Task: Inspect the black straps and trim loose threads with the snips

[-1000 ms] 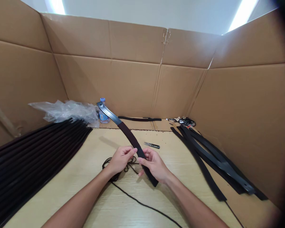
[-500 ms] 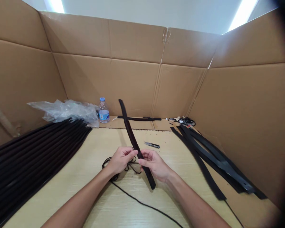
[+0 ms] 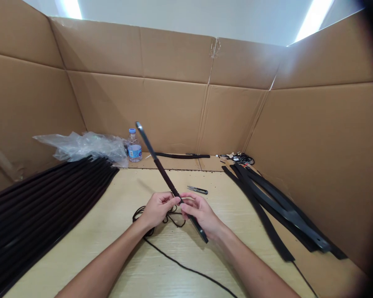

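My right hand (image 3: 202, 215) grips a long, dark curved strip (image 3: 160, 165) near its lower end; the strip rises up and to the left, edge-on to me, with a bare metal tip at the top. My left hand (image 3: 158, 207) pinches at the strip where its dark cover ends, right beside the right hand's fingers. A black cord (image 3: 174, 260) lies tangled under both hands and trails off toward the near right across the wooden table (image 3: 121, 248).
A stack of dark covered strips (image 3: 40, 207) lies on the left. Bare black strips (image 3: 279, 207) lie on the right. Small snips (image 3: 197, 190) rest beyond my hands. A water bottle (image 3: 133, 145) and crumpled plastic (image 3: 83, 145) sit at the back. Cardboard walls (image 3: 174, 103) enclose the table.
The strip has been rotated in my hands from showing its flat face to edge-on, its top swinging right and then back left. Both hands stayed in place.
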`<action>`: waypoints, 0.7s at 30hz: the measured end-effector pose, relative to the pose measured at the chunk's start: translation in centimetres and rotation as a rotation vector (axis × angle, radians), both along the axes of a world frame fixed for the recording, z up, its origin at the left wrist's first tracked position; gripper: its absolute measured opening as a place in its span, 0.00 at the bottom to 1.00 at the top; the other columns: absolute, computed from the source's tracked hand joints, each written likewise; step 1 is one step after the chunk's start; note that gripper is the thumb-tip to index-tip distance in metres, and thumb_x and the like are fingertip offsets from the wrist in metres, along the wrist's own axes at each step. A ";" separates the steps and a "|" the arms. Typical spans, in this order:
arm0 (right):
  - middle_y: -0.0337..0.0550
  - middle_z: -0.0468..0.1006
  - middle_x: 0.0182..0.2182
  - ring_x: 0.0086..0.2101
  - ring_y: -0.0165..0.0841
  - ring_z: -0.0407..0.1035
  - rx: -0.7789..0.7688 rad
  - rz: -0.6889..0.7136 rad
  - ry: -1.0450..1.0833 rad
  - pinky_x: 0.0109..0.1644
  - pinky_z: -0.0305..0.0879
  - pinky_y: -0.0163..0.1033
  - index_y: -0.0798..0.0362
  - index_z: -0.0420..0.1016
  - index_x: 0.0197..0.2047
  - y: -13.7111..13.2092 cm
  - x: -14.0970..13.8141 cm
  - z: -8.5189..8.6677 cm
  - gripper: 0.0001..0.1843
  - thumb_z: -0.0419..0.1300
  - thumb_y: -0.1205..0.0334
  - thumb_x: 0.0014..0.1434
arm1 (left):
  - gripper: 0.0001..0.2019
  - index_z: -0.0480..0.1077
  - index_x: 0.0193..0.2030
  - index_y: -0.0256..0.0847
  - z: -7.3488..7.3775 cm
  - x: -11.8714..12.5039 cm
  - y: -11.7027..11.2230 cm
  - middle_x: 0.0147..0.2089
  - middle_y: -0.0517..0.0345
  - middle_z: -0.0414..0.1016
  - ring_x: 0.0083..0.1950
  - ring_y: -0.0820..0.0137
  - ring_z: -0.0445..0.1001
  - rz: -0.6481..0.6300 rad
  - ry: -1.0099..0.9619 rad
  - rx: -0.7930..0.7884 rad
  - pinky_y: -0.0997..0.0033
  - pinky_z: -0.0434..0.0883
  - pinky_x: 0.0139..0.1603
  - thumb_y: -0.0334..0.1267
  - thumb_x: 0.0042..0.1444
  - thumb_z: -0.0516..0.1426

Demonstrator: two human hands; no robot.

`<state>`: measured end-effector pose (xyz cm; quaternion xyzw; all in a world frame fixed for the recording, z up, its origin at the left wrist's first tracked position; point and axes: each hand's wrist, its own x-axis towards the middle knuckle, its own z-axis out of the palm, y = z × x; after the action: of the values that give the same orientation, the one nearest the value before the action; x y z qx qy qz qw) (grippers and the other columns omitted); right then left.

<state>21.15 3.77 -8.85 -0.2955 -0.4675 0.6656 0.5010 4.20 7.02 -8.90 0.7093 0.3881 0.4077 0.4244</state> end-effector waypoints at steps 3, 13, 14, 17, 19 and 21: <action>0.45 0.75 0.37 0.35 0.28 0.68 0.073 0.034 -0.053 0.38 0.64 0.33 0.58 0.73 0.43 0.0 0.0 -0.1 0.22 0.69 0.62 0.43 | 0.22 0.64 0.21 0.36 0.1 0.1 -0.3 0.20 0.65 0.56 0.24 0.75 0.53 -0.033 -0.019 -0.002 0.75 0.52 0.25 0.55 0.52 0.57; 0.41 0.73 0.27 0.26 0.27 0.67 -0.016 -0.005 0.071 0.28 0.63 0.33 0.57 0.66 0.37 -0.1 -0.2 -0.4 0.17 0.64 0.54 0.51 | 0.20 0.68 0.25 0.36 0.7 0.1 -0.5 0.23 0.60 0.65 0.25 0.73 0.60 -0.056 -0.027 -0.015 0.74 0.57 0.27 0.54 0.54 0.54; 0.42 0.73 0.29 0.28 0.27 0.67 -0.005 -0.009 0.080 0.30 0.63 0.33 0.57 0.68 0.38 -0.1 -0.2 -0.4 0.17 0.66 0.56 0.49 | 0.20 0.68 0.24 0.36 0.7 0.1 -0.4 0.22 0.61 0.63 0.24 0.73 0.58 -0.051 -0.023 -0.007 0.74 0.56 0.26 0.54 0.54 0.55; 0.43 0.74 0.34 0.32 0.27 0.67 0.045 0.020 0.020 0.34 0.64 0.32 0.57 0.70 0.45 0.0 -0.1 -0.4 0.23 0.69 0.63 0.45 | 0.20 0.67 0.23 0.36 0.5 0.1 -0.5 0.21 0.62 0.62 0.24 0.75 0.57 -0.061 -0.026 -0.001 0.75 0.54 0.25 0.54 0.51 0.58; 0.44 0.73 0.35 0.32 0.27 0.67 0.090 0.078 -0.058 0.35 0.65 0.32 0.58 0.71 0.44 -0.1 -0.1 -0.5 0.23 0.69 0.64 0.44 | 0.20 0.68 0.24 0.36 0.3 0.1 -0.6 0.22 0.62 0.63 0.24 0.74 0.58 -0.097 -0.007 -0.006 0.75 0.55 0.26 0.54 0.52 0.57; 0.43 0.72 0.35 0.29 0.27 0.67 0.110 0.083 -0.100 0.32 0.67 0.34 0.58 0.68 0.39 -0.3 -0.1 -0.5 0.20 0.69 0.63 0.44 | 0.21 0.68 0.24 0.36 0.2 0.0 -0.6 0.21 0.61 0.63 0.24 0.74 0.58 -0.106 0.023 -0.001 0.75 0.55 0.26 0.53 0.54 0.55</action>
<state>21.03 3.50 -9.40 -0.2807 -0.5396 0.6435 0.4646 4.23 6.40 -8.66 0.7333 0.3549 0.3764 0.4412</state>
